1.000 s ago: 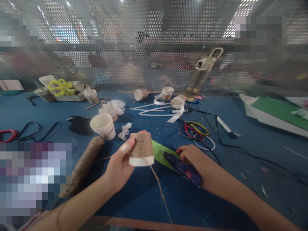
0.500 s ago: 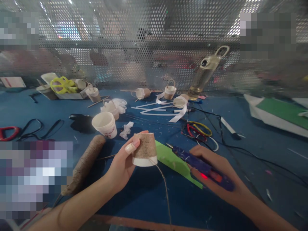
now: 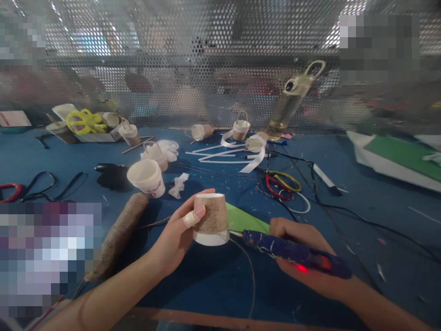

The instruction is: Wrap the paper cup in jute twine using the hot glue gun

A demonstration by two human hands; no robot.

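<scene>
A small paper cup, wrapped in brown twine with a bare white band at its lower end, is gripped by my left hand. A loose strand of twine hangs from its right side and curves down to the table edge. My right hand is closed around a dark blue glue gun with a red light glowing on it. The metal nozzle meets the cup's right side near the twine's lower edge. Under the cup and gun lies a green strip. A roll of twine rests left of my left hand.
A white paper cup and a scrap of lace lie beyond my left hand. Scissors and a black cable are at the right. Small twine baskets and a bottle stand before the perforated metal screen.
The glue gun has moved left and down, so its nozzle is now at the cup's side. The cup has tilted to show its upper opening, and the hanging twine has swung right.
</scene>
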